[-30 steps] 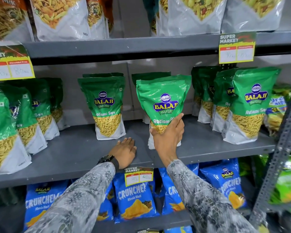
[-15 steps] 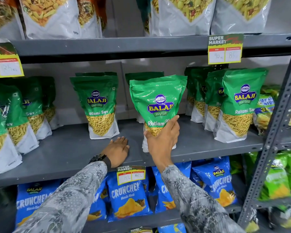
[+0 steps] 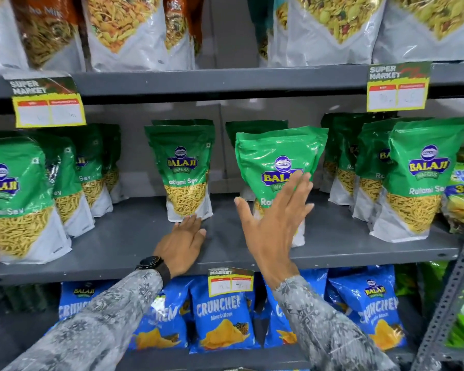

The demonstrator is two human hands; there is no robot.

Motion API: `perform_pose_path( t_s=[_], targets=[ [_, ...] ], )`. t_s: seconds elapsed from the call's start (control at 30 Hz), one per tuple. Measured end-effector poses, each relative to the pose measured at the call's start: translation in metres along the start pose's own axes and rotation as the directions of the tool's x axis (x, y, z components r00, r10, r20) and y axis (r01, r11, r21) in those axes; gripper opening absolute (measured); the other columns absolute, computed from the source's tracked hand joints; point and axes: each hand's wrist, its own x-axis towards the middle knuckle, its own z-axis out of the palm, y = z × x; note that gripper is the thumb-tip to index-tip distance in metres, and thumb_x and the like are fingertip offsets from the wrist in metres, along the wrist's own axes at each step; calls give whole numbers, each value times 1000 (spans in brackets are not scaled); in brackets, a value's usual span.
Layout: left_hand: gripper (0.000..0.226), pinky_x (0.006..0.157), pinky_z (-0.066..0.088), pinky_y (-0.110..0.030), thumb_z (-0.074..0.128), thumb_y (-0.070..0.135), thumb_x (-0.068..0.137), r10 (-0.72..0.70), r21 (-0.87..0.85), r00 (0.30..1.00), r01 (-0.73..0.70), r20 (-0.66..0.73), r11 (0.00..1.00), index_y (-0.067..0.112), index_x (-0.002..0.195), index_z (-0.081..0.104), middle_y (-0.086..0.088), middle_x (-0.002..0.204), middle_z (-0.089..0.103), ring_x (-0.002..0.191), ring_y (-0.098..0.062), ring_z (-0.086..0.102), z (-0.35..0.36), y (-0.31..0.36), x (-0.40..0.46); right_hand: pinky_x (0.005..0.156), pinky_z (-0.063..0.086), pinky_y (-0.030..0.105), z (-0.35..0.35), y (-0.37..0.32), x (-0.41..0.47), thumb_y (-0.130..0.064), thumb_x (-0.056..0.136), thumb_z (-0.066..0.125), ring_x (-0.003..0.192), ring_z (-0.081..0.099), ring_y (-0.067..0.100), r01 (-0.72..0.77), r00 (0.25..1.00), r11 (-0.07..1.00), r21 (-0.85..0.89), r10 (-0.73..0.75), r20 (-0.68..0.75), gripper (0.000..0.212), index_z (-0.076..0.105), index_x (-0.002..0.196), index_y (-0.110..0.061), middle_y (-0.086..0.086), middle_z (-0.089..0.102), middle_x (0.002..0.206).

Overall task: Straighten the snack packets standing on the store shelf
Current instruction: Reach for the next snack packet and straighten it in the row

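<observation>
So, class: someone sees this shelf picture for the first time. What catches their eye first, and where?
The open right hand, fingers spread, in front of the middle green Balaji packet at centre. Beside it the left hand lies flat on the grey shelf, fingertips at another green packet. Blue Crunchex packets line the shelf below.

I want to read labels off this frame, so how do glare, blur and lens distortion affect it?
Head view: glare streaks the glossy top of the green packet behind the right hand; that open hand is slightly motion-blurred; handwriting on the price tag is washed out and unreadable; wide-angle bending curves the shelf edge and side packets.
</observation>
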Motion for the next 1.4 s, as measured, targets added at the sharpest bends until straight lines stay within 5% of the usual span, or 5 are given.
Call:
perform_pose_path(
  t_s=[0.27, 0.6, 0.8, 1.07, 1.4],
  targets=[
    [62, 126, 5, -43, 22, 41, 104, -160, 130, 986, 152, 51, 980, 6, 155, 20, -13, 165, 14, 154, -25, 8, -43, -124, -3, 130, -2, 54, 75, -84, -31, -59, 91, 56, 162, -5, 37, 219, 976, 974, -49, -219, 12, 106, 6, 164, -2, 20, 0, 174],
    [60, 125, 8, -47, 26, 37, 102, -125, 150, 976, 99, 176, 984, 5, 152, 23, -16, 164, 17, 154, -29, 11, -48, -162, 18, 129, 3, 50, 201, -99, -32, -67, 69, 84, 162, -3, 34, -354, 903, 935, 9, 339, 264, 148, -7, 162, 3, 22, -2, 173],
    [59, 124, 9, -46, 23, 37, 102, -120, 135, 973, 95, 195, 986, 4, 151, 26, -15, 163, 21, 153, -27, 14, -41, -163, 18, 127, 5, 56, 233, -100, -22, -74, 56, 85, 162, 1, 34, -392, 900, 920, -1, 384, 206, 161, -8, 162, 2, 21, 1, 174],
    [59, 124, 11, -45, 22, 38, 102, -101, 161, 978, 72, 181, 984, 5, 150, 29, -13, 162, 25, 151, -26, 18, -36, -168, 22, 115, 37, 58, 253, -94, -29, -56, 61, 92, 138, 42, 47, -290, 952, 956, -31, 292, 86, 144, 9, 161, 5, 28, 35, 156],
    [61, 125, 8, -44, 20, 39, 102, -118, 152, 971, 87, 210, 985, 7, 154, 22, -12, 165, 17, 153, -25, 13, -34, -172, 24, 115, 35, 54, 231, -105, -43, -50, 63, 94, 141, 39, 43, -295, 948, 953, -68, 301, 103, 143, 6, 162, 1, 24, 35, 155]
  ],
)
